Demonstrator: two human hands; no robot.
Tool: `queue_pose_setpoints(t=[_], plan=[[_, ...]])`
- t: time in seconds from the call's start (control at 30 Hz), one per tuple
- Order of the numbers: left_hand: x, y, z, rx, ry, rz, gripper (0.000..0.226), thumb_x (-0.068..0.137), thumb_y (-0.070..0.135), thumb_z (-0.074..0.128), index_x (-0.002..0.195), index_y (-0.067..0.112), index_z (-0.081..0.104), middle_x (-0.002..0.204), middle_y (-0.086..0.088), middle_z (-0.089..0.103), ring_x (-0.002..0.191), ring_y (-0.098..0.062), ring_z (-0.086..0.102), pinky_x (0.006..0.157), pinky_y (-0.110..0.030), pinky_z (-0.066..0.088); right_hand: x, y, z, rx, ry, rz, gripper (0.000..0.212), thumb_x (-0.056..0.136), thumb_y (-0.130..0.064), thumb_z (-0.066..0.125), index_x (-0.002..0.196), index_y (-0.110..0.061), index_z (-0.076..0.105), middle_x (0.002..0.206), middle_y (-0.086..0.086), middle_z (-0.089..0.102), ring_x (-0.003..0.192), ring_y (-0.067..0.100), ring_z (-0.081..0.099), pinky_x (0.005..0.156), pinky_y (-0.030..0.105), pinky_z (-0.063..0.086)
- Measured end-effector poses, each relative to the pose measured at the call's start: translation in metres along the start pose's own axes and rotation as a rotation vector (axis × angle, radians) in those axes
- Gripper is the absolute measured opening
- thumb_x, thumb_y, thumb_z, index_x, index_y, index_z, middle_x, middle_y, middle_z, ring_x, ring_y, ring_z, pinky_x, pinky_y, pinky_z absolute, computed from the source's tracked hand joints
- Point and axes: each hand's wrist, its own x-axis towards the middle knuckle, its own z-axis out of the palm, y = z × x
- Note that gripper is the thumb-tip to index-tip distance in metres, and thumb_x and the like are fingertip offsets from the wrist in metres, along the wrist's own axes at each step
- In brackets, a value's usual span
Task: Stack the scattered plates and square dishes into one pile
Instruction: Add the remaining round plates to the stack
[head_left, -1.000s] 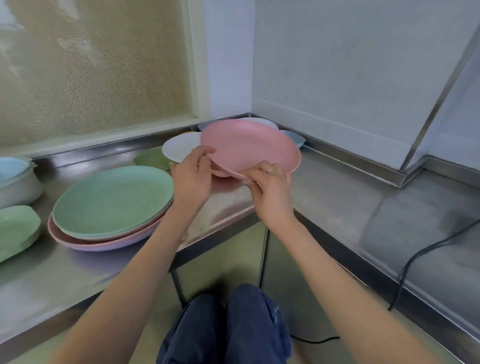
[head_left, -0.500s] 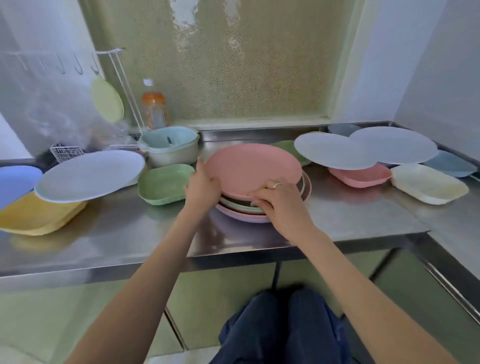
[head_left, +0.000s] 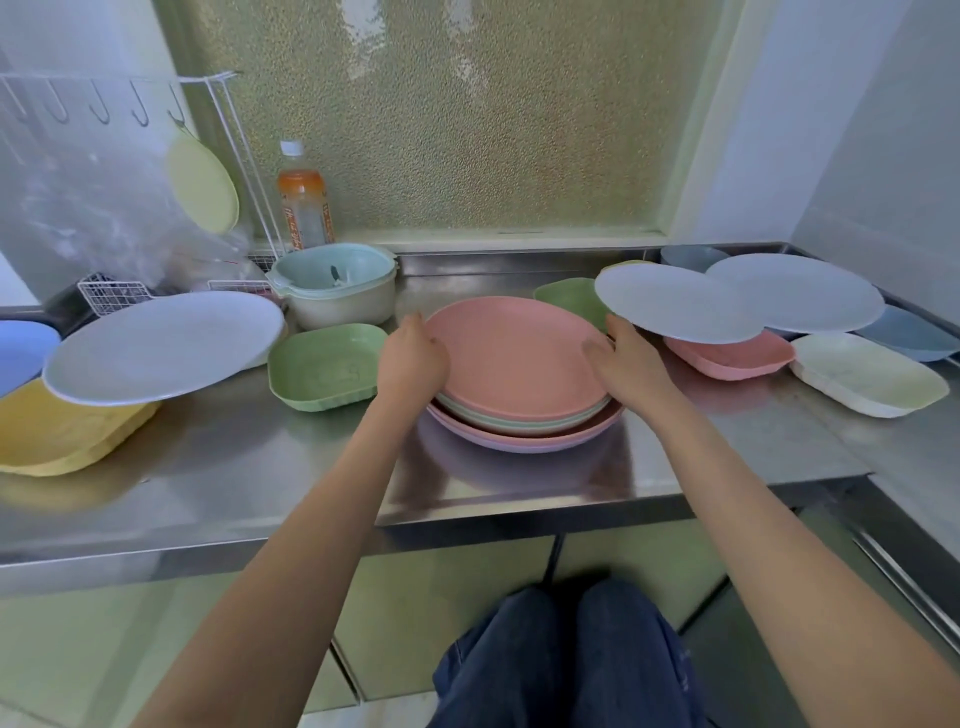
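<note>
A pink plate lies on top of a pile of round plates in the middle of the steel counter. My left hand grips its left rim and my right hand grips its right rim, thumbs over the edge. Scattered around are a green square dish, a white plate resting on a yellow dish, two white plates, a pink square dish, a cream dish and a blue dish.
Stacked bowls, a bottle and a wire rack with a hanging yellow-green plate stand at the back left. A blue plate is at the far left. Another green dish sits behind the pile.
The pink plate was carried from the right corner over to the pile and has come down flat onto it. Both hands have slid from its near rim to its sides.
</note>
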Motion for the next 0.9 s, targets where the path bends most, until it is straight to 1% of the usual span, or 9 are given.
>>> queue_pose_setpoints(t=[0.07, 0.17, 0.3, 0.43, 0.5, 0.63, 0.73, 0.83, 0.9], plan=[[0.006, 0.000, 0.002, 0.005, 0.003, 0.010, 0.032, 0.080, -0.006, 0.037, 0.106, -0.008, 0.056, 0.111, -0.031, 0.060, 0.105, -0.044, 0.054, 0.084, -0.041, 0.042, 0.002, 0.004, 0.004, -0.113, -0.041, -0.012, 0.046, 0.094, -0.015, 0.038, 0.140, -0.009, 0.037, 0.147, 0.014, 0.038, 0.133, 0.031, 0.037, 0.105, 0.035, 0.029], [0.010, -0.003, 0.004, -0.017, 0.013, 0.019, 0.037, 0.077, -0.009, 0.036, 0.104, -0.006, 0.062, 0.107, -0.028, 0.063, 0.102, -0.042, 0.056, 0.082, -0.038, 0.044, 0.001, 0.009, 0.009, -0.090, -0.018, -0.002, 0.048, 0.091, -0.004, 0.035, 0.138, -0.012, 0.043, 0.153, 0.011, 0.028, 0.139, 0.028, 0.029, 0.110, 0.030, 0.022], [0.013, -0.005, 0.004, -0.060, -0.028, -0.013, 0.040, 0.079, -0.007, 0.036, 0.109, -0.004, 0.063, 0.108, -0.025, 0.065, 0.102, -0.039, 0.057, 0.078, -0.033, 0.041, 0.000, 0.009, 0.009, -0.030, 0.065, -0.009, 0.053, 0.086, 0.002, 0.036, 0.137, -0.012, 0.045, 0.148, 0.011, 0.038, 0.136, 0.028, 0.033, 0.110, 0.031, 0.024], [0.013, -0.009, 0.003, -0.079, -0.042, -0.015, 0.044, 0.081, -0.006, 0.035, 0.116, 0.001, 0.061, 0.114, -0.023, 0.064, 0.107, -0.038, 0.056, 0.088, -0.037, 0.044, -0.003, 0.009, 0.010, 0.062, 0.114, -0.026, 0.053, 0.084, 0.006, 0.037, 0.133, -0.011, 0.050, 0.141, 0.010, 0.047, 0.131, 0.026, 0.040, 0.107, 0.029, 0.028], [0.012, -0.009, 0.004, -0.076, -0.028, -0.010, 0.043, 0.082, -0.005, 0.035, 0.117, 0.001, 0.061, 0.114, -0.023, 0.064, 0.107, -0.039, 0.056, 0.087, -0.036, 0.043, -0.004, 0.010, 0.011, 0.090, 0.133, -0.032, 0.055, 0.082, 0.008, 0.036, 0.131, -0.011, 0.052, 0.139, 0.010, 0.049, 0.130, 0.025, 0.041, 0.106, 0.027, 0.029], [0.010, -0.011, 0.008, -0.065, 0.005, 0.002, 0.041, 0.083, -0.004, 0.036, 0.116, 0.002, 0.059, 0.115, -0.024, 0.063, 0.107, -0.039, 0.056, 0.085, -0.034, 0.042, -0.004, 0.011, 0.012, 0.112, 0.149, -0.027, 0.057, 0.081, 0.008, 0.034, 0.130, -0.014, 0.051, 0.138, 0.010, 0.050, 0.129, 0.026, 0.042, 0.104, 0.027, 0.030], [0.008, -0.011, 0.011, -0.054, 0.008, -0.002, 0.041, 0.084, -0.003, 0.034, 0.117, 0.003, 0.058, 0.116, -0.023, 0.062, 0.107, -0.039, 0.056, 0.083, -0.033, 0.040, -0.003, 0.012, 0.013, 0.117, 0.161, -0.011, 0.056, 0.082, 0.007, 0.034, 0.130, -0.015, 0.050, 0.138, 0.010, 0.049, 0.128, 0.027, 0.042, 0.099, 0.025, 0.031], [0.007, -0.011, 0.010, -0.017, -0.040, 0.024, 0.040, 0.087, -0.001, 0.033, 0.120, 0.003, 0.055, 0.119, -0.023, 0.061, 0.109, -0.040, 0.055, 0.086, -0.035, 0.041, -0.002, 0.010, 0.012, 0.103, 0.163, -0.009, 0.055, 0.082, 0.006, 0.035, 0.131, -0.015, 0.049, 0.138, 0.011, 0.048, 0.128, 0.028, 0.041, 0.100, 0.028, 0.032], [0.008, -0.013, 0.004, 0.007, -0.091, 0.072, 0.034, 0.090, 0.002, 0.034, 0.114, 0.001, 0.058, 0.115, -0.024, 0.062, 0.106, -0.040, 0.056, 0.087, -0.037, 0.042, -0.002, 0.007, 0.010, 0.087, 0.161, -0.010, 0.055, 0.082, 0.007, 0.036, 0.131, -0.014, 0.048, 0.138, 0.013, 0.048, 0.128, 0.029, 0.041, 0.102, 0.030, 0.032]])
